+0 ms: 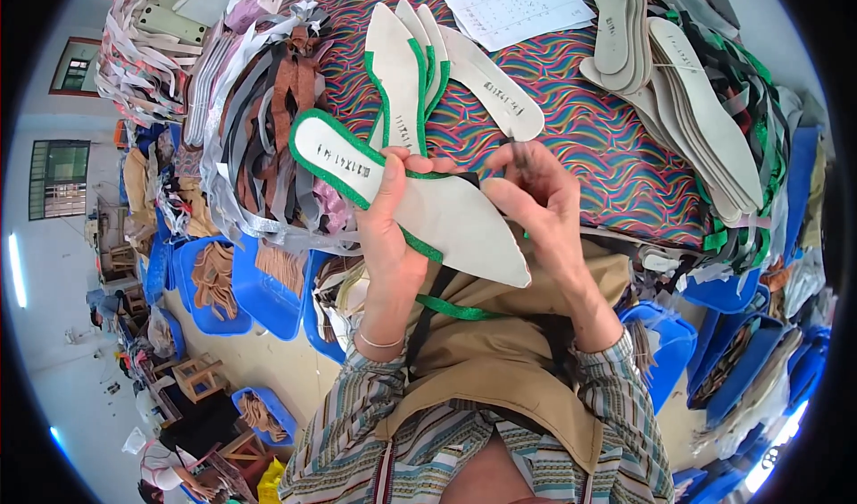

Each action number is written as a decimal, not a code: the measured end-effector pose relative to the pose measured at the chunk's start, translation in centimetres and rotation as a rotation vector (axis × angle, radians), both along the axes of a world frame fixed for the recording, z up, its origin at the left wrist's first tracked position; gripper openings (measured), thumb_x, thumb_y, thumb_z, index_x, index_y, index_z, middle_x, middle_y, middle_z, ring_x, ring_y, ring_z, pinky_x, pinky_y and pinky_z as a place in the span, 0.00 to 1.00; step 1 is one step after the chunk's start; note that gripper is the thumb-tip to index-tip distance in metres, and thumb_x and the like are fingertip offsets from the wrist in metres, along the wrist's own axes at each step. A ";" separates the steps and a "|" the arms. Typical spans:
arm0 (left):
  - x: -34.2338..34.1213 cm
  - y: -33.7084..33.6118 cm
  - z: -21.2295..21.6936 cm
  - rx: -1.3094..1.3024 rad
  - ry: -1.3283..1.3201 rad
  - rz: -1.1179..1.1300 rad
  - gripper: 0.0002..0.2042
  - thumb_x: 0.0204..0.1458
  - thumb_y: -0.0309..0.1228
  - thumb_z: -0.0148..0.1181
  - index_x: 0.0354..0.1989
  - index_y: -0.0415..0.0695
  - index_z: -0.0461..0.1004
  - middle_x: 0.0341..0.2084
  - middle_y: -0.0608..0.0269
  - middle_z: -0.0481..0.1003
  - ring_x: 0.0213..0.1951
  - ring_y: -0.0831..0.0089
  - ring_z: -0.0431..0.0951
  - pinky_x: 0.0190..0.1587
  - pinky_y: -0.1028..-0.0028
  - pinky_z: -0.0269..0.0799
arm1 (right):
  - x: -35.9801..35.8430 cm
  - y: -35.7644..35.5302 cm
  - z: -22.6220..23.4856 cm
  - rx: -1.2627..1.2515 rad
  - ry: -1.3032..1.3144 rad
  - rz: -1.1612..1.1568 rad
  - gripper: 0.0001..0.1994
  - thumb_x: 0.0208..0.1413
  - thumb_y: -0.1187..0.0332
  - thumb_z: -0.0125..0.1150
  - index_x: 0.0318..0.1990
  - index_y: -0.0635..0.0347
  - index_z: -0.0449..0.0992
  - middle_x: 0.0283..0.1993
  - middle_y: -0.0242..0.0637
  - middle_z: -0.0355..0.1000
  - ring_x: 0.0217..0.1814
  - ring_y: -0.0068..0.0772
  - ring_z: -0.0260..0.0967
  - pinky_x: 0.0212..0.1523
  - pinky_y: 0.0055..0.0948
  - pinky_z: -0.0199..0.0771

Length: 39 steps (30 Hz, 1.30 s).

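My left hand (393, 227) grips a pale pointed insole (455, 218) edged with green trim, thumb on top and fingertips showing at its far edge. The insole lies aslant above my lap, its rounded heel to the upper left and its point to the lower right. A loose green strip (460, 309) hangs below it. Close to the insole's far right edge, my right hand (540, 191) is closed, its fingers round a small dark thing that is blurred by motion. Beyond my hands, several green-edged insoles (393, 75) and an untrimmed insole (500, 84) lie on the patterned table cover (616, 156).
A paper sheet (518, 8) lies at the back of the table. Stacked insoles (705, 120) stand at the right, beside green and black strips. Bundles of strips (259, 120) hang at the left. Blue bins (268, 294) stand on the floor; another person (170, 468) is far left.
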<state>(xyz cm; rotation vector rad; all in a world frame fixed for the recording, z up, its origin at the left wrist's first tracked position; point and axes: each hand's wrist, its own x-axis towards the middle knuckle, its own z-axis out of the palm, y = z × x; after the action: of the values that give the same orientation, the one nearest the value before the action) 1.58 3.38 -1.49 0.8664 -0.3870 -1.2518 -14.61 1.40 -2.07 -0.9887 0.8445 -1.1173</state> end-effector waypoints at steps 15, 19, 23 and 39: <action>-0.5 -0.7 -0.5 -0.303 -0.123 -0.220 0.06 0.61 0.27 0.53 0.36 0.36 0.71 0.26 0.58 0.72 0.33 0.60 0.77 0.49 0.51 0.73 | -2.8 0.1 -1.6 -0.927 0.607 -0.048 0.05 0.47 0.80 0.61 0.33 0.65 0.75 0.22 0.31 0.68 0.21 0.19 0.62 0.23 0.23 0.61; -1.0 -0.8 -1.2 -0.309 0.099 -0.316 0.06 0.61 0.28 0.53 0.36 0.36 0.70 0.24 0.61 0.68 0.31 0.61 0.75 0.50 0.52 0.72 | -2.5 0.0 0.0 -0.425 0.518 0.058 0.04 0.50 0.77 0.64 0.30 0.65 0.74 0.20 0.27 0.64 0.21 0.15 0.56 0.22 0.23 0.55; -1.0 -0.9 -2.0 -0.295 0.154 -0.383 0.05 0.59 0.25 0.54 0.40 0.36 0.70 0.29 0.56 0.73 0.34 0.61 0.77 0.50 0.54 0.72 | -2.8 -0.3 0.5 -0.141 0.454 0.194 0.07 0.52 0.74 0.65 0.27 0.64 0.72 0.19 0.23 0.60 0.22 0.11 0.52 0.22 0.22 0.50; -1.7 -1.2 -0.7 0.008 -0.224 -0.362 0.11 0.52 0.24 0.64 0.42 0.34 0.75 0.25 0.55 0.80 0.30 0.68 0.82 0.34 0.71 0.79 | -3.1 2.0 -2.9 -0.011 0.275 0.053 0.10 0.55 0.74 0.63 0.23 0.62 0.70 0.20 0.19 0.61 0.23 0.09 0.51 0.22 0.19 0.49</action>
<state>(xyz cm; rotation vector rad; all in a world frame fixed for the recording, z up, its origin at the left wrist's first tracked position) -0.10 2.15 -2.18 0.9754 -0.7434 -1.4920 -17.68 3.41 -4.93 -1.1847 1.0265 -0.9535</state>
